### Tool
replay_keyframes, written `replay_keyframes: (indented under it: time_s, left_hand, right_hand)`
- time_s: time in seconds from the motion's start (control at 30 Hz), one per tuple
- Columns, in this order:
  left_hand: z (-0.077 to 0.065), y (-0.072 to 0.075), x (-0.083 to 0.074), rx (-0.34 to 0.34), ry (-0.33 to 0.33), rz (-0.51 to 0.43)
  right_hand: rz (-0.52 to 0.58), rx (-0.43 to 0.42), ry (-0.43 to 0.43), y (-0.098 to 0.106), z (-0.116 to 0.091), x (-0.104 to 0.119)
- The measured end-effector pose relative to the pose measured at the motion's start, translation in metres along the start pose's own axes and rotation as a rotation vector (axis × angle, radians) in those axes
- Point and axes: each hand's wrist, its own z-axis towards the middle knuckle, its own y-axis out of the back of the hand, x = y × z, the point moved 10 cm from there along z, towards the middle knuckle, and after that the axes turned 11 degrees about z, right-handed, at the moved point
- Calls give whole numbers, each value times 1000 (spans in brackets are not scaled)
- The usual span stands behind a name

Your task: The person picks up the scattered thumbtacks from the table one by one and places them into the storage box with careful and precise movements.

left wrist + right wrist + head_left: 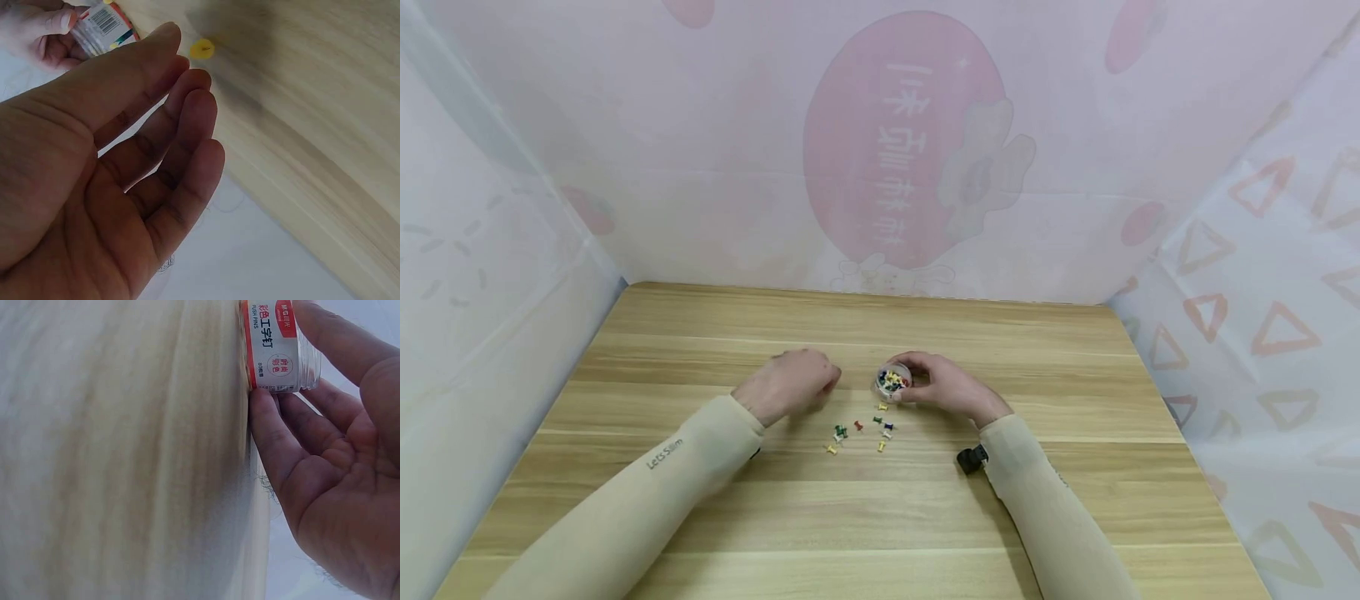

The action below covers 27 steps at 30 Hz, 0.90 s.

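Note:
My right hand [951,385] grips a small clear jar [894,382] with thumb and fingers around its side. Push pins of mixed colours [891,380] lie inside, and its top is uncovered. In the right wrist view the jar's printed label [273,347] reads "PUSH PINS", and the jar touches the wood. To the jar's left, my left hand [796,385] is over the table with loosely bent fingers and nothing visible in them. Just past its fingertips in the left wrist view is a yellow push pin [202,49]; whether it lies on the wood is hard to tell.
Several loose push pins lie on the wooden table [865,508] in front of the jar, among them a red one [859,426], a blue one [889,427] and a yellow one [831,449]. A printed curtain [737,208] hangs along the table's back edge and both sides.

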Motion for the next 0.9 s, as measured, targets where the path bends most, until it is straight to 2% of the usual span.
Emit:
replay_keyframes:
  time_s: [0.13, 0.3, 0.63, 0.9]
  left_hand:
    - [0, -7, -1, 17, -16, 23]
    - [1, -6, -2, -30, -38, 40]
    - [4, 6, -5, -125, -48, -69]
    - [13, 14, -15, -158, -66, -136]
  right_hand:
    - [5, 1, 0, 0, 0, 0]
    - [-24, -6, -7, 1, 0, -1]
    - [-40, 2, -10, 0, 1, -2]
    - [-35, 4, -18, 1, 1, -4]
